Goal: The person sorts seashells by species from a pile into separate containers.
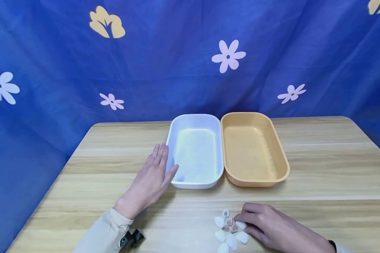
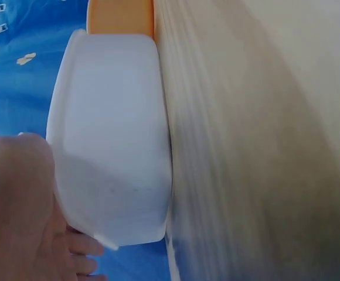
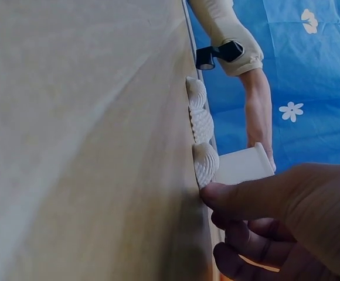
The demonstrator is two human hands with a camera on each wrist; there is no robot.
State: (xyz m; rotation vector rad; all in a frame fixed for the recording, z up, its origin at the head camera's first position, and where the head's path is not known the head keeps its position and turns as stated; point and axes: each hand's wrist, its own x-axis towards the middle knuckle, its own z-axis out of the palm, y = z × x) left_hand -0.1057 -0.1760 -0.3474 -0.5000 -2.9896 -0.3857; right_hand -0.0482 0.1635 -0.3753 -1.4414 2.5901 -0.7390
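Observation:
White seashells [image 1: 231, 241] and a few brownish ones [image 1: 229, 222] lie in a small cluster at the table's near side. At the cluster's right edge my right hand [image 1: 273, 225] has curled fingers, with thumb and index finger pinching a white seashell [image 1: 241, 225]. In the right wrist view the thumb tip is beside a ridged shell [image 3: 206, 163]; the held shell is largely hidden there. My left hand [image 1: 150, 179] rests with extended fingers against the left rim of a white plastic bin [image 1: 197, 185], and it holds nothing.
A yellow-orange bin [image 1: 256, 183] stands right beside the white one, near the table's back edge. Both bins show bare floors. A black wrist-camera mount [image 1: 132, 239] sits at my left sleeve. A blue flowered curtain [image 1: 177, 70] hangs behind the wooden table [image 1: 320, 175].

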